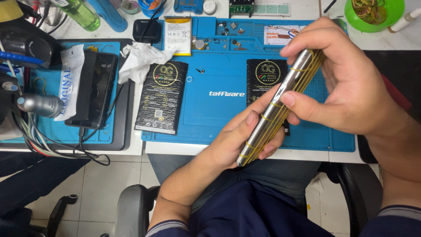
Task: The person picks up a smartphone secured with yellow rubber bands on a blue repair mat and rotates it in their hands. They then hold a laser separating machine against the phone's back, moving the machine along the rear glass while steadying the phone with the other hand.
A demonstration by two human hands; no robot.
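Above your lap, your left hand [239, 138] and right hand [346, 81] both pinch one silver phone [280, 103], wound with several yellow rubber bands [263, 131]. Behind it, on the blue mat [219, 114], lie two black packets [161, 96].

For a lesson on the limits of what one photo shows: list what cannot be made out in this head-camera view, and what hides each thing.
1. Phone: seen edge-on, so its screen and back cannot be seen; the left hand and right hand cover parts of it.
2. Right black packet: lower part hidden by the phone and hands.
3. Green bowl: cut off by the top edge.
4. Small parts on the blue mat: too small to identify.
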